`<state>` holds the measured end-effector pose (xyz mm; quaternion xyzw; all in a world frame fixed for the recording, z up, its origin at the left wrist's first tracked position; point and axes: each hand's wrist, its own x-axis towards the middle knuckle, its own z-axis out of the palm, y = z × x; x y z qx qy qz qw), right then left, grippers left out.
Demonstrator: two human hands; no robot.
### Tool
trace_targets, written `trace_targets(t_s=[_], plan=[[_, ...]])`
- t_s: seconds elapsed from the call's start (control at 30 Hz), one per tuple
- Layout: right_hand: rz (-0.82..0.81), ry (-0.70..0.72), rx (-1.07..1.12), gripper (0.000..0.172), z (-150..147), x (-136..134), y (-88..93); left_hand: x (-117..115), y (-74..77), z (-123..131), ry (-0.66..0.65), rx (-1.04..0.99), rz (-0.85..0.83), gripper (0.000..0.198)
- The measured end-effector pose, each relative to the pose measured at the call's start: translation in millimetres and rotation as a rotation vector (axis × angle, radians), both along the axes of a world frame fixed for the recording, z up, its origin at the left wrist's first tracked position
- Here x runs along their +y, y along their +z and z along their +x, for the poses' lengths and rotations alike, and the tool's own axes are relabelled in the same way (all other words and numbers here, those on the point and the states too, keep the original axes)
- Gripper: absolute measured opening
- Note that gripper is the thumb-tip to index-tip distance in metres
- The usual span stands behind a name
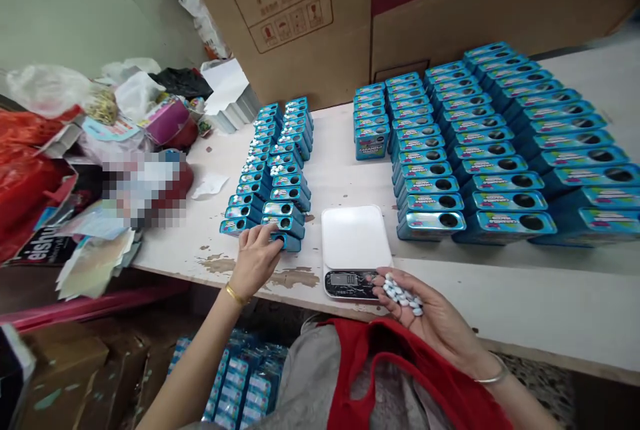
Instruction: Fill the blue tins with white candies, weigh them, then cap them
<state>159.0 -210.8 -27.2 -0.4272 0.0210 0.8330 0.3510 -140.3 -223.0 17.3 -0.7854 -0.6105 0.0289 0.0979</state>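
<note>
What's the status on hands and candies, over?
Left hand on a near tin. Right hand palm up, holding candies. In the way: right hand partly covers front corner of scale.

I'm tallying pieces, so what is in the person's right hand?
The right hand cups a small heap of pale pieces in its upturned palm. Whatever lies beneath the top ones is covered, so a full count can't be made.

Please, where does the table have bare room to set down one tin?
The table looks bare behind the scale, between the left tins and right tins, and in front of the right tins. Crowded: the left side, heaped with bags, and the packed rows of right tins.
</note>
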Motion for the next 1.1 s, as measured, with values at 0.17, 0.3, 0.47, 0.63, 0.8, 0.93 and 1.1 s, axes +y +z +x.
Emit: trace_targets(t_s=[0.17,0.3,0.47,0.63,0.8,0.93,1.1], plan=[[0.018,-0.024,-0.006,0.026,6,-7,2.9,11,33.4,38,-0.107,-0.146,0.026,0.018],[0.061,-0.022,0.0,0.024,10,-11,5.0,45,48.7,83,-0.243,-0.185,-0.034,0.023],[0.089,-0.041,0.01,0.02,19,-15,6.4,87,30.3,125,-0.395,-0.021,-0.175,0.017],[0.093,-0.062,0.01,0.017,26,-16,3.7,98,24.1,135,-0.4,-0.007,-0.245,0.016],[0.089,-0.06,0.024,0.017,28,-13,3.4,90,39.6,112,-0.378,-0.324,-0.119,0.027],[0.058,-0.079,0.006,0.017,32,-10,1.1,79,48.4,80,-0.197,-0.603,0.039,0.02],[-0.003,-0.122,-0.018,0.016,34,-7,-3.9,63,38.7,50,-0.028,-0.703,0.099,0.018]])
